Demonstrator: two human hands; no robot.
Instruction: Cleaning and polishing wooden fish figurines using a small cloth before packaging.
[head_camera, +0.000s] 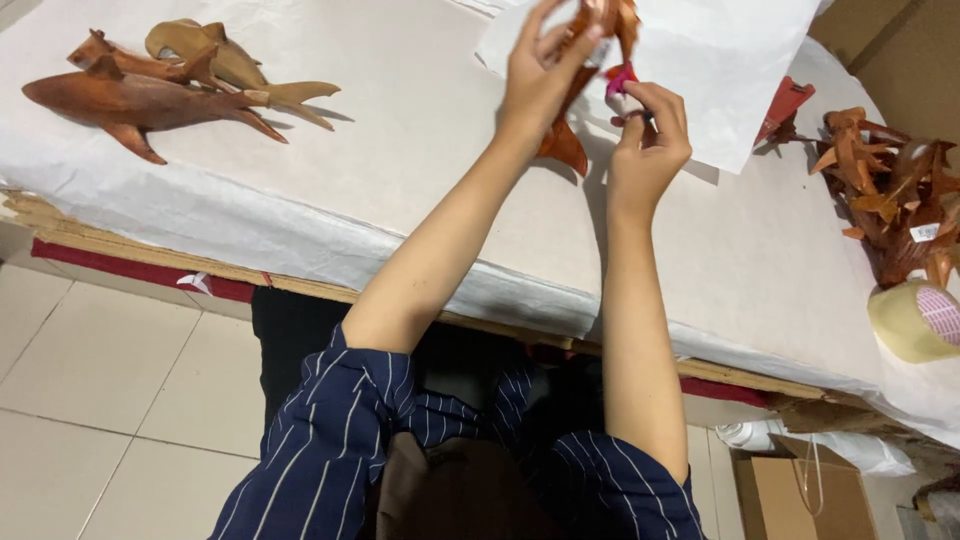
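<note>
My left hand (538, 72) grips a brown carved wooden shark (570, 130), held upright above the paper-covered table (420, 180). The figure's upper part is cut off by the frame's top edge. My right hand (648, 135) pinches a small pink piece (618, 80) against the shark's side. Both arms reach forward over the table's front edge.
Three carved wooden sharks (150, 85) lie at the far left. A pile of several more (895, 190) sits at the right, next to a roll of tape (918, 318). A loose white paper sheet (720, 60) lies behind my hands. A cardboard box (800, 495) stands on the floor.
</note>
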